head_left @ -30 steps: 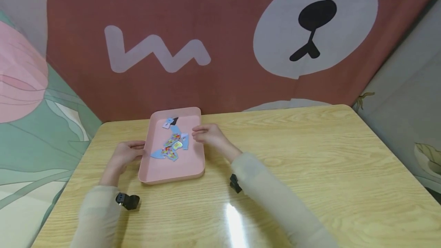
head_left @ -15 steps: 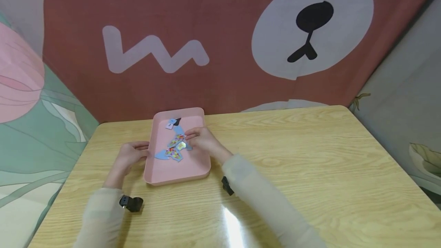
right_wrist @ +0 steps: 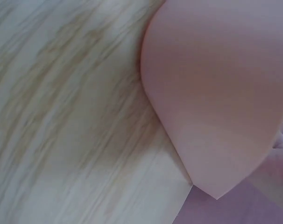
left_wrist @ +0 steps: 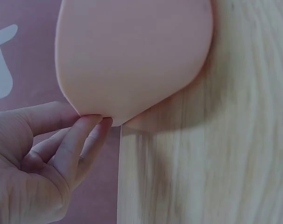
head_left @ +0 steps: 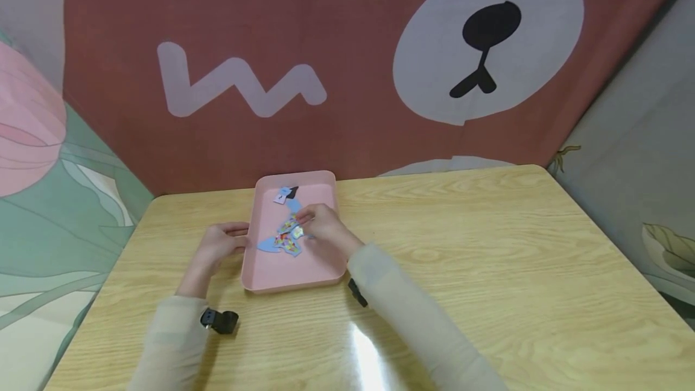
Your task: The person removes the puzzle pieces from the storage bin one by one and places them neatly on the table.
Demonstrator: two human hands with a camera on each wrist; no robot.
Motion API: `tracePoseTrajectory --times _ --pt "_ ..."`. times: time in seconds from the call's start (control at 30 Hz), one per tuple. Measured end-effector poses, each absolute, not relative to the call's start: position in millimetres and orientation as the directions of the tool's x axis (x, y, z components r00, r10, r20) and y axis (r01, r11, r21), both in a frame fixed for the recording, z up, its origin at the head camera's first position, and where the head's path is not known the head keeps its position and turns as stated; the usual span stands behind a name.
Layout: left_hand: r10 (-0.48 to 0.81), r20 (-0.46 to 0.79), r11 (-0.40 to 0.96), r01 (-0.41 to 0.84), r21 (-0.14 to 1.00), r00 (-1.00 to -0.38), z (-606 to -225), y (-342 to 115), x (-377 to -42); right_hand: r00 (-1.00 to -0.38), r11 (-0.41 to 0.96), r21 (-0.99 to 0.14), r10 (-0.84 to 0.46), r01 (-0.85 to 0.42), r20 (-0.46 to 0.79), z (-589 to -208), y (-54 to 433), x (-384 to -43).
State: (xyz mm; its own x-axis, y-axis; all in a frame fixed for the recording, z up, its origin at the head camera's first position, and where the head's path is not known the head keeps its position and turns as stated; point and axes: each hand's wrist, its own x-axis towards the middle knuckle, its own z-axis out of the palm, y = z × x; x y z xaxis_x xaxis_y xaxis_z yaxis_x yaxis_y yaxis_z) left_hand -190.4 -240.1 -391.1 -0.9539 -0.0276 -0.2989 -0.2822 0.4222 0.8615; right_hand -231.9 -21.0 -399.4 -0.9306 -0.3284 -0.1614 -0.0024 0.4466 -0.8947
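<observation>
A shallow pink tray (head_left: pixel 293 275) lies on the table. Inside it are flat cutout pieces, among them a blue pointed piece (head_left: pixel 268 245), a multicoloured patterned piece (head_left: pixel 288 243), a small dark piece (head_left: pixel 292 192) and a pale one with a tiny mark (head_left: pixel 280 199). My left hand (head_left: pixel 221 242) pinches the tray's left rim, thumb and fingers on either side in the left wrist view. Above the pieces is my right hand (head_left: pixel 324 226), fingertips at the right part of the cutouts. It hides some of them, and whether it pinches one is unclear. The right wrist view shows mostly the tray's outer wall.
The wooden table (head_left: pixel 461 258) stretches right of the tray. Its far edge meets a reddish-brown cloth (head_left: pixel 353 137) with a bear's muzzle on it. A patterned cloth (head_left: pixel 98 180) hangs at the left.
The tray has slid to the right with my left hand at its rim. My right hand has moved from the tray's right side in over the pieces, covering some.
</observation>
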Motion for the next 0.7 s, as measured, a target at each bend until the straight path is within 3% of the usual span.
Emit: tracePoseTrajectory --times 0.27,0.7 --pt "0.0 -0.304 0.423 -0.275 0.864 -0.953 -390.1 -229.9 -189.7 -0.94 0.519 -0.854 -0.305 -0.03 -0.153 -405.7 -13.5 -232.6" --pt "0.044 -0.331 0.348 -0.297 0.89 -0.942 -392.0 -215.7 -188.4 -0.912 0.653 -0.739 -0.388 -0.168 -0.135 -412.4 -0.4 -233.9"
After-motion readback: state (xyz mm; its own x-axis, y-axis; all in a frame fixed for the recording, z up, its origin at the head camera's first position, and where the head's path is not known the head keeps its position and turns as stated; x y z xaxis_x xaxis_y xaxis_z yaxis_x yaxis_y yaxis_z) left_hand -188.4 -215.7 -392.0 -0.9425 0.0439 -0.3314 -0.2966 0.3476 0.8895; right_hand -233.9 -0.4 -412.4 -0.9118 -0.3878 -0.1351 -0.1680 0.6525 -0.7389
